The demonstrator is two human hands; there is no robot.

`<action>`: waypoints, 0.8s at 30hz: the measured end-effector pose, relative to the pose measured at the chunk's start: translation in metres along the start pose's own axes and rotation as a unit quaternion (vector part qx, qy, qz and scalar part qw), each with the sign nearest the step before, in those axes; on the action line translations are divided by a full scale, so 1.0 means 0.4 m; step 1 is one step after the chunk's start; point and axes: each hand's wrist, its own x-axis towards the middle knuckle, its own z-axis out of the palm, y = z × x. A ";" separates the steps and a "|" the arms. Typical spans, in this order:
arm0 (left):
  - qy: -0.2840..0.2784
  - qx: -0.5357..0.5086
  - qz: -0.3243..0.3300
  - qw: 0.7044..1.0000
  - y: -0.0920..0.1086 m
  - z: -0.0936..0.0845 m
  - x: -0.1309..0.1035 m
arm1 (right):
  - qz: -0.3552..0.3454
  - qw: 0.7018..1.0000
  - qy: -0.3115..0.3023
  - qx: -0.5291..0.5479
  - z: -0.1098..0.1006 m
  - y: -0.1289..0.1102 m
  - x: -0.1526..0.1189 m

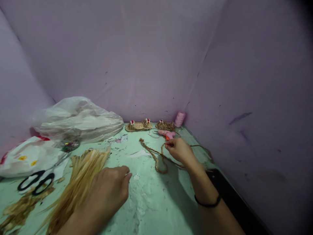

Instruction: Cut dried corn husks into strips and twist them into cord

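My right hand (pixel 181 150) is closed, with thumb and fingertips pinching a brown braided cord (pixel 156 163). The cord drops from the fingers into a loop on the green table, and part of it passes behind my wrist. My left hand (pixel 111 184) is over the table with its fingers curled in and the thumb beside them; nothing shows in it. Below and left of that hand lies a bundle of dried straw-coloured fibres (pixel 81 176), partly covered by my forearm. Just beyond my right hand lies a pink glue gun (pixel 166 133).
Two woven slipper-shaped pieces, one left (pixel 138 126) and one right (pixel 167 126), sit against the back wall beside a pink thread spool (pixel 180 119). At left are black-handled scissors (pixel 45 176), a plastic bag (pixel 83 120) and fibre scraps (pixel 21 209). A black flat object (pixel 227 186) lies along the right edge.
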 end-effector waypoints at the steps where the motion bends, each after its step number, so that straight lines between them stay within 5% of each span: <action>1: -0.022 0.010 -0.008 1.000 0.021 0.001 0.013 | 0.010 1.000 -0.002 -0.009 -0.009 0.009 -0.004; 9: -0.108 -0.007 -0.026 0.994 0.114 0.065 0.071 | 0.072 0.986 -0.116 -0.096 -0.024 0.091 -0.050; 15: -0.113 -0.057 -0.049 0.991 0.094 0.091 0.068 | 0.059 0.979 -0.133 -0.141 -0.017 0.053 -0.051; 18: -0.108 -0.182 -0.066 0.975 0.073 0.107 0.050 | 0.004 0.982 -0.190 -0.010 -0.021 0.006 -0.084; 19: -0.119 -0.246 -0.077 0.959 0.065 0.114 0.041 | -0.020 0.967 -0.236 0.095 -0.013 -0.014 -0.100; 21: -0.148 -0.374 -0.110 0.909 0.050 0.126 0.023 | -0.021 0.891 -0.326 0.316 0.024 -0.056 -0.134; 24: -0.159 -0.485 -0.181 0.841 0.026 0.142 -0.002 | 0.047 0.802 -0.356 0.478 0.111 -0.110 -0.185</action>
